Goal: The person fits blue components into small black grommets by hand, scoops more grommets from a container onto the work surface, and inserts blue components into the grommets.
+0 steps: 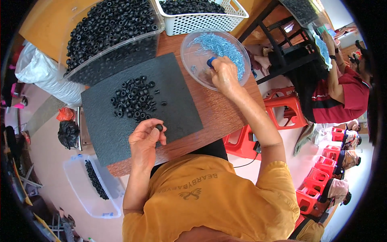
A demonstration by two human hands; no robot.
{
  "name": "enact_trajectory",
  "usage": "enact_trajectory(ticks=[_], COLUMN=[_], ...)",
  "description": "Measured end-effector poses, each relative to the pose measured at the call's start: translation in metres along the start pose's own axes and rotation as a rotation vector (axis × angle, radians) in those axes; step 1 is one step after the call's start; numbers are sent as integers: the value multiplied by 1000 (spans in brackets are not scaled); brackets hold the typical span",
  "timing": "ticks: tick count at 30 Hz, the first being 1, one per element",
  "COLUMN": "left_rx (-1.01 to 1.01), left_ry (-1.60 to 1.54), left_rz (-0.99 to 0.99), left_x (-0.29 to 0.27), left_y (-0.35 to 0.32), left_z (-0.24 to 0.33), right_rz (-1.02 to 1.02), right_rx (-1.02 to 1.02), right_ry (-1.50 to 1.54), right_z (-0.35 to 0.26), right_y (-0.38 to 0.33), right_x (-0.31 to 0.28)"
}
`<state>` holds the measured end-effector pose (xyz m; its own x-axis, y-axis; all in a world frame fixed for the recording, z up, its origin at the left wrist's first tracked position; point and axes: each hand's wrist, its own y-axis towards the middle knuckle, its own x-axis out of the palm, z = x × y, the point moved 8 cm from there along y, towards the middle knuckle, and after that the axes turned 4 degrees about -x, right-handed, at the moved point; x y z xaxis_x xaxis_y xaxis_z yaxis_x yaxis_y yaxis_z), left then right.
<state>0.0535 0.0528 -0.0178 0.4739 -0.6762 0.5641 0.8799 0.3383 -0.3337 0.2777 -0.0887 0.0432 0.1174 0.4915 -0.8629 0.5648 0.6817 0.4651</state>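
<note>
My left hand (146, 137) pinches a small black cap-like piece (159, 127) over the near edge of a dark mat (181, 109). Just beyond it, a loose heap of similar black pieces (135, 97) lies on the mat. My right hand (226, 74) reaches into a round see-through tray (187, 62) with its fingers bent together. Many tiny light-blue pieces (219, 45) are spread along the tray's far and right side. A dark blue item (211, 61) shows at my right fingertips; whether it is worn or held I cannot tell.
A large see-through bin (115, 50) full of black pieces and a white perforated basket (197, 24) stand at the back. Another bin (76, 189) sits on the floor at left. Red stools (288, 107) and a seated person (342, 92) are at right.
</note>
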Motion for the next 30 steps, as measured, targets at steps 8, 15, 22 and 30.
enact_trajectory(ticks=[8, 15, 22, 30], left_rx=[-81, -84, -67, -57], left_ry=[-201, -269, -220, -136], left_rz=[-102, -123, -109, -101], left_x=[12, 15, 9, 14], left_y=[7, 5, 6, 5], left_z=[-6, -5, -5, -4], right_rz=[-193, -85, -47, -158], right_rx=[-169, -153, -4, 160], right_ry=[-166, -68, 201, 795], right_z=[-5, -6, -45, -92], right_y=[12, 9, -1, -29], right_x=[29, 13, -22, -13])
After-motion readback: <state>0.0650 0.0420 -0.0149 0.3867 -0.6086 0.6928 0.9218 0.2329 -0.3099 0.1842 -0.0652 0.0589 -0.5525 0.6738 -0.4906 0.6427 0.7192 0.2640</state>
